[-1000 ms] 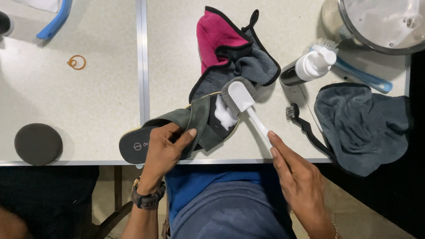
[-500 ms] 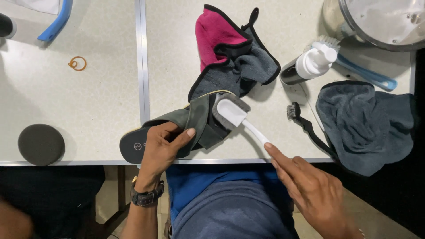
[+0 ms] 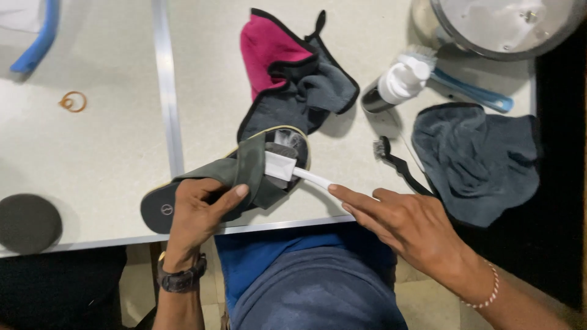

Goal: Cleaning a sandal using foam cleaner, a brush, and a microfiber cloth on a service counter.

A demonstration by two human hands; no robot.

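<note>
At the table's (image 3: pixel 110 146) near edge, the left hand (image 3: pixel 195 205) grips the heel end of an olive slide sandal (image 3: pixel 235 177), while the right hand (image 3: pixel 406 223) pinches the handle of a white brush (image 3: pixel 287 170) whose head sits under the sandal's strap.

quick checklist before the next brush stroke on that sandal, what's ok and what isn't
1. Sandal steadied by the left hand: ok.
2. White brush held in the right hand: ok, fingertips on the handle.
3. Brush head on the footbed under the strap: ok.
4. Sandal fully on the table: not ok, its heel end sits at the edge.
5. Grey cloth nearby for wiping: ok.
6. Foam bottle capped: cannot tell.
</note>
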